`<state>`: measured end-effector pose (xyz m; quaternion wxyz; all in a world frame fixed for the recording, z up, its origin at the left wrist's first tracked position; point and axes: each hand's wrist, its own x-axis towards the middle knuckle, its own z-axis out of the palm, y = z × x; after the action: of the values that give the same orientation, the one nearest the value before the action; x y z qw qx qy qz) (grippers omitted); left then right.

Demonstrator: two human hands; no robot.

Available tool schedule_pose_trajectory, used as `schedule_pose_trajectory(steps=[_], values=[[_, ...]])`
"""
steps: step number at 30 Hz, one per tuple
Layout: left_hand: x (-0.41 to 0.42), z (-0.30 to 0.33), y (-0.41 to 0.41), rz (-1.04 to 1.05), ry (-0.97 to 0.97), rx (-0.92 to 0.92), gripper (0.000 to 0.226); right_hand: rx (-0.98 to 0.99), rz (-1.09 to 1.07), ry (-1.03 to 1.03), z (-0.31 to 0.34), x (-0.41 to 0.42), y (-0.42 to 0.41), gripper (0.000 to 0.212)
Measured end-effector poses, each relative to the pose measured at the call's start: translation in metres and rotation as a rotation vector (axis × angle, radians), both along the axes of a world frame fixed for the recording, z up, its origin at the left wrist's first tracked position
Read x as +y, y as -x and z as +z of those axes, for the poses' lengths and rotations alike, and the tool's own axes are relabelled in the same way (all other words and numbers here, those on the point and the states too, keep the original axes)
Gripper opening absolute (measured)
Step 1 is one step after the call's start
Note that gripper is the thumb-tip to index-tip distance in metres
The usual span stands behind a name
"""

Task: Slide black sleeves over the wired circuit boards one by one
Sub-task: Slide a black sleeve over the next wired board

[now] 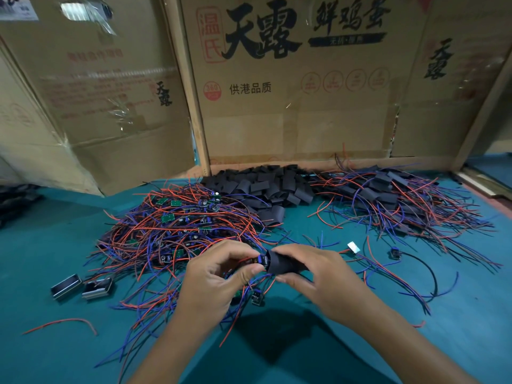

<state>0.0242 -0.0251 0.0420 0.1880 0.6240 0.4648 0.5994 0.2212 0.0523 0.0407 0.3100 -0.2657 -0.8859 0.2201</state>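
Observation:
My left hand (213, 281) pinches a small wired circuit board (259, 259) between thumb and fingers, its red and blue wires trailing down. My right hand (315, 275) grips a black sleeve (279, 263) whose open mouth sits over the board's end. Both hands meet above the teal table (360, 342). A tangled pile of bare boards with red and blue wires (177, 225) lies at the left. Loose black sleeves (266, 187) are heaped at the back middle. Sleeved boards with wires (388, 200) are piled at the back right.
Two small metal-edged black housings (83, 286) lie at the left. A lone red wire (63, 324) lies near the front left. A single board with a black lead (394, 253) and a small white-ended piece (353, 246) lie to the right. Cardboard boxes (291, 92) wall the back.

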Motion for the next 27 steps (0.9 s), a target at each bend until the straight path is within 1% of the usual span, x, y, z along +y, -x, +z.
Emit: schedule_pose_trajectory(steps=[3, 9, 11, 14, 16, 18, 22, 25, 27], values=[[-0.0005, 0.0, 0.0007, -0.02, -0.016, 0.032, 0.012, 0.001, 0.018, -0.006, -0.0002, -0.0008, 0.0003, 0.035], [0.0017, -0.003, 0.0001, 0.007, -0.027, 0.098, 0.009, 0.014, 0.02, -0.03, -0.0002, -0.0028, 0.0022, 0.035], [0.0022, -0.0051, 0.0013, -0.002, -0.022, 0.116, 0.012, 0.028, 0.013, -0.007, -0.001, -0.0026, 0.0017, 0.034], [0.0019, -0.0071, 0.0007, -0.007, 0.044, 0.073, 0.015, 0.048, 0.008, 0.029, -0.0015, -0.0013, 0.0006, 0.034], [0.0026, -0.007, -0.0002, 0.003, 0.072, 0.03, 0.008, 0.036, 0.009, 0.028, -0.0017, -0.0017, 0.0004, 0.032], [0.0033, -0.0068, -0.0004, -0.001, 0.073, 0.037, 0.007, 0.026, 0.014, 0.011, -0.0017, -0.0029, 0.001, 0.031], [0.0017, -0.0063, -0.0001, -0.013, 0.131, 0.077, 0.011, 0.004, 0.029, -0.017, -0.0016, -0.0044, 0.0025, 0.028], [0.0011, -0.0063, -0.0019, -0.012, 0.181, 0.06, 0.026, 0.0, 0.035, -0.016, -0.0007, -0.0048, 0.0019, 0.027], [0.0012, -0.006, -0.0021, -0.014, 0.211, 0.056, 0.031, 0.002, 0.037, -0.023, -0.0003, -0.0054, 0.0018, 0.027]])
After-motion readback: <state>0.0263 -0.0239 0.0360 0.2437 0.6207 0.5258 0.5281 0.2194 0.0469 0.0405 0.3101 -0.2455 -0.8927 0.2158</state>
